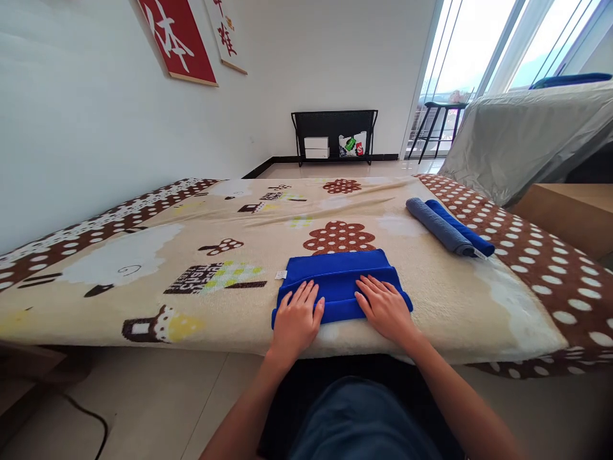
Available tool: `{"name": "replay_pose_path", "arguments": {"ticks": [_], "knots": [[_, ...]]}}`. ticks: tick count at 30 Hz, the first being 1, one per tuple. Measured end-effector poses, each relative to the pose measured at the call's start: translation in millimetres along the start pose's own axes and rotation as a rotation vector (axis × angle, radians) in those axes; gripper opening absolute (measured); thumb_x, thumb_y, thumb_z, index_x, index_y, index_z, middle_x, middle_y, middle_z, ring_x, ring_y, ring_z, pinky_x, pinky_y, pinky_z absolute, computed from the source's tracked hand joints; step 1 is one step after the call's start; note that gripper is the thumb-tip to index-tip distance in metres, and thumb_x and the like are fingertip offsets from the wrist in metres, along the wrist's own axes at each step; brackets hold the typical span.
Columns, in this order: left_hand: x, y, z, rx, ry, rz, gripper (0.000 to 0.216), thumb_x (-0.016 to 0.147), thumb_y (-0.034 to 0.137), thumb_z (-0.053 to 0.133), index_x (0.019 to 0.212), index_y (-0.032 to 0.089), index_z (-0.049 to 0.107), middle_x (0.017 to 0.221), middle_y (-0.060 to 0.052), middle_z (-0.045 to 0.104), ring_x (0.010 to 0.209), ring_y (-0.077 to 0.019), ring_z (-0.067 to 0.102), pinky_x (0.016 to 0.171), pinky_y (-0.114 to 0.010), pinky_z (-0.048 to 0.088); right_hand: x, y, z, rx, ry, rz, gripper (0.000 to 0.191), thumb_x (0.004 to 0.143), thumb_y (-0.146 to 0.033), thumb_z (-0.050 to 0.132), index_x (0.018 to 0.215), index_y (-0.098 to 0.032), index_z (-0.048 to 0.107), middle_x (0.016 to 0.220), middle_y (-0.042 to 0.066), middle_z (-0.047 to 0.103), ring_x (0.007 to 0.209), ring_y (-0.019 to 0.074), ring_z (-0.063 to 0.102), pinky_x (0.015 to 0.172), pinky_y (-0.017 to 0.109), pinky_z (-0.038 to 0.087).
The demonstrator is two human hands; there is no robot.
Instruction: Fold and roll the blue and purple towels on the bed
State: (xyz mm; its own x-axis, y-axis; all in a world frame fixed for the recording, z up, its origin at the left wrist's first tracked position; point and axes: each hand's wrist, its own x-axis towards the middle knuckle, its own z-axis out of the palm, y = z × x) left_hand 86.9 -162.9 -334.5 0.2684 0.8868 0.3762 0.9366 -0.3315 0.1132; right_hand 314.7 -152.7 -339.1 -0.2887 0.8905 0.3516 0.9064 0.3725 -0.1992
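Note:
A blue towel lies partly folded near the front edge of the bed, with a small white tag at its left side. My left hand rests flat on the towel's left part, fingers stretched forward. On its right part lies my right hand, also flat with the fingers out. Between the hands the cloth shows a raised fold running across. Farther right, a rolled grey-blue towel lies against a rolled blue towel.
A cream blanket with brown dotted borders covers the bed. Beyond it, a black rack stands by the wall. To the right are a dark stool, a sheet-covered piece of furniture and a cardboard box.

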Motion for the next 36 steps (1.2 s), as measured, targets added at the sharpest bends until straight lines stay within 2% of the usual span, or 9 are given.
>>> {"name": "replay_pose_path", "arguments": {"ticks": [8, 11, 13, 16, 19, 25, 29, 33, 36], "knots": [[-24, -41, -5, 0.011, 0.147, -0.027, 0.035, 0.102, 0.027, 0.038, 0.115, 0.019, 0.07, 0.123, -0.007, 0.071, 0.119, -0.0227, 0.064, 0.105, -0.044, 0.04, -9, 30, -5, -0.153, 0.039, 0.211, 0.045, 0.101, -0.036, 0.038, 0.133, -0.012, 0.058, 0.139, 0.014, 0.057, 0.134, 0.0257, 0.051, 0.114, 0.048, 0.031], [-19, -28, -9, 0.116, 0.106, -0.076, 0.037, 0.102, 0.026, 0.036, 0.111, 0.015, 0.071, 0.119, -0.013, 0.072, 0.116, -0.0279, 0.065, 0.108, -0.052, 0.036, -4, 18, -6, -0.193, 0.043, 0.203, 0.043, 0.101, -0.031, 0.035, 0.125, -0.009, 0.063, 0.133, 0.018, 0.062, 0.129, 0.0279, 0.055, 0.115, 0.049, 0.03], [-8, -10, -8, 0.114, 0.047, -0.067, 0.039, 0.102, 0.026, 0.035, 0.112, 0.013, 0.07, 0.119, -0.015, 0.071, 0.117, -0.0286, 0.065, 0.106, -0.051, 0.039, 4, 4, -4, -0.109, -0.005, 0.081, 0.041, 0.101, -0.026, 0.033, 0.125, -0.013, 0.065, 0.133, 0.013, 0.063, 0.128, 0.0235, 0.056, 0.113, 0.042, 0.034], [14, 18, 0, -0.023, -0.062, 0.101, 0.039, 0.101, 0.025, 0.036, 0.122, 0.013, 0.066, 0.129, -0.013, 0.067, 0.123, -0.0237, 0.061, 0.103, -0.041, 0.046, 19, -15, 1, 0.055, -0.118, -0.132, 0.041, 0.101, -0.026, 0.033, 0.131, -0.02, 0.062, 0.139, 0.007, 0.059, 0.133, 0.0171, 0.051, 0.111, 0.034, 0.038], [27, 31, 8, -0.111, -0.104, 0.182, 0.04, 0.099, 0.022, 0.037, 0.129, 0.014, 0.062, 0.137, -0.011, 0.062, 0.129, -0.0215, 0.057, 0.107, -0.039, 0.044, 28, -20, 5, 0.081, -0.163, -0.073, 0.044, 0.1, -0.027, 0.035, 0.136, -0.018, 0.057, 0.145, 0.008, 0.053, 0.138, 0.0179, 0.046, 0.113, 0.038, 0.036], [7, 13, 0, 0.059, 0.074, -0.129, 0.036, 0.098, 0.031, 0.041, 0.119, 0.014, 0.065, 0.127, -0.014, 0.067, 0.118, -0.0286, 0.06, 0.096, -0.047, 0.047, 21, 5, 3, -0.051, -0.066, 0.2, 0.045, 0.099, -0.034, 0.037, 0.132, -0.013, 0.059, 0.142, 0.013, 0.055, 0.138, 0.0243, 0.046, 0.111, 0.044, 0.035], [0, 10, -6, 0.202, 0.125, -0.186, 0.032, 0.096, 0.032, 0.042, 0.103, 0.015, 0.068, 0.109, -0.016, 0.07, 0.104, -0.0309, 0.062, 0.087, -0.046, 0.048, 11, 7, 0, -0.171, 0.058, 0.255, 0.042, 0.1, -0.032, 0.036, 0.12, -0.008, 0.065, 0.132, 0.02, 0.061, 0.131, 0.0298, 0.052, 0.108, 0.048, 0.035], [19, 16, 0, 0.097, 0.014, -0.012, 0.034, 0.095, 0.022, 0.039, 0.113, 0.014, 0.066, 0.12, -0.015, 0.068, 0.114, -0.0264, 0.062, 0.095, -0.04, 0.047, 13, -9, 2, -0.089, 0.0, 0.013, 0.04, 0.102, -0.023, 0.031, 0.114, -0.016, 0.068, 0.124, 0.012, 0.068, 0.122, 0.0207, 0.06, 0.105, 0.036, 0.038], [35, 18, 5, -0.067, -0.136, 0.18, 0.042, 0.096, 0.021, 0.038, 0.133, 0.016, 0.058, 0.141, -0.011, 0.058, 0.131, -0.0222, 0.053, 0.108, -0.039, 0.042, 19, -13, 4, -0.063, -0.051, -0.013, 0.037, 0.102, -0.025, 0.033, 0.119, -0.018, 0.066, 0.128, 0.009, 0.066, 0.122, 0.0191, 0.06, 0.101, 0.033, 0.042]]}}
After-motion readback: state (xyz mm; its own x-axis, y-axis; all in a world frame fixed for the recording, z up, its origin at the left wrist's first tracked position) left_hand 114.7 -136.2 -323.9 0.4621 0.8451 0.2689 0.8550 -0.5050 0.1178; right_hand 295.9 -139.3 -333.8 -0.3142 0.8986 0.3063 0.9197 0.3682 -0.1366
